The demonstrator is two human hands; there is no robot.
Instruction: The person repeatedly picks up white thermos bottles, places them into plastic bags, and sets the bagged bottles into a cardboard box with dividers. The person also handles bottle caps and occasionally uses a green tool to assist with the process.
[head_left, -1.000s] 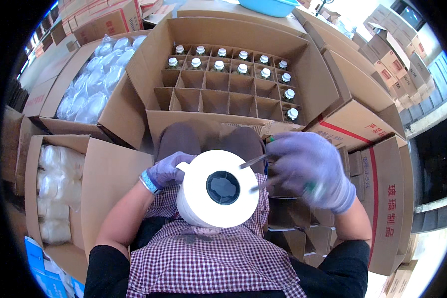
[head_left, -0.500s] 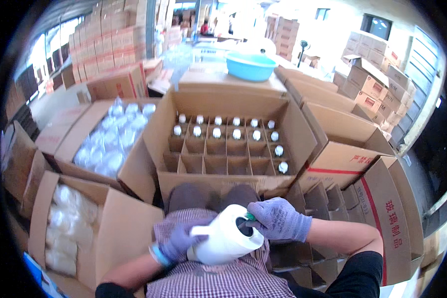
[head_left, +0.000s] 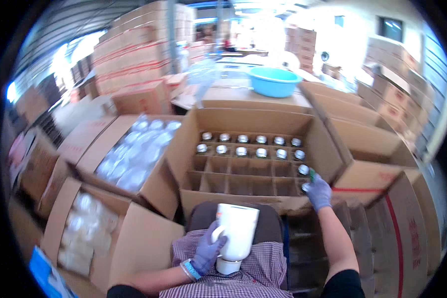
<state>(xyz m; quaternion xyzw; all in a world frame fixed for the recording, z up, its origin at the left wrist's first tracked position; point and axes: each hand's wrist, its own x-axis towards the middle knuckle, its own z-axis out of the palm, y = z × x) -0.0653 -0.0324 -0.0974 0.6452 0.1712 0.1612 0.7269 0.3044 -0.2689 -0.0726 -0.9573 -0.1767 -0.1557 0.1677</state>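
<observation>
My left hand (head_left: 206, 252), in a purple-grey knit glove, is closed round the handle of a white jug (head_left: 239, 229). The jug is held over my lap, against the checked apron. In a matching glove, my right hand (head_left: 320, 192) reaches to the front right corner of a divided carton (head_left: 253, 203). Its fingers are closed on a slim green thing (head_left: 312, 174), possibly a tool's handle; its lower end is hidden. Right beside these fingers is the nearest bottle (head_left: 305, 187). Bottles with silvery-white tops (head_left: 241, 151) fill the two far rows and the right column.
Bagged clear items fill a carton (head_left: 149, 191) at left, with a carton of wrapped pieces (head_left: 129, 233) nearer. A light blue basin (head_left: 274, 82) sits beyond the bottles. Divided carton (head_left: 350, 238) and upright flaps stand at right. Stacked boxes (head_left: 134, 64) rise behind.
My right hand has moved from the jug's mouth out to the carton's front right corner with the green thing. The jug has been turned more upright in my left hand. The view has shifted.
</observation>
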